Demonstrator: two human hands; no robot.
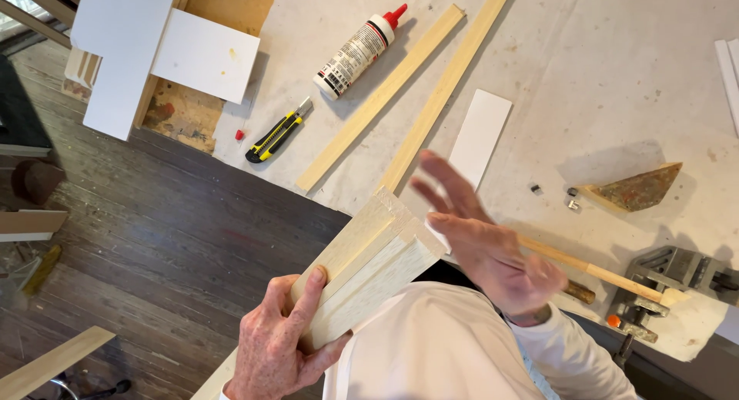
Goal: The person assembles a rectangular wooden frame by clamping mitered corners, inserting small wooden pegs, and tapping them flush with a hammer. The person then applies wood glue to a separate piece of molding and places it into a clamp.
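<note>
Beyond my right hand (493,250) the white panel (479,137) lies flat just past my fingertips, and two long wood strips (400,92) slant across the bench beyond it, blocking a low sweep toward the glue bottle (356,53) and the utility knife (277,135). To my right hand's outer side, the tabletop (616,84) is open until the wedge block (637,187). Nearer me on that side, a dowel (593,271) and a metal clamp (662,281) crowd the edge. The wood bundle (366,265) in my left hand (273,342) stands between my hands.
</note>
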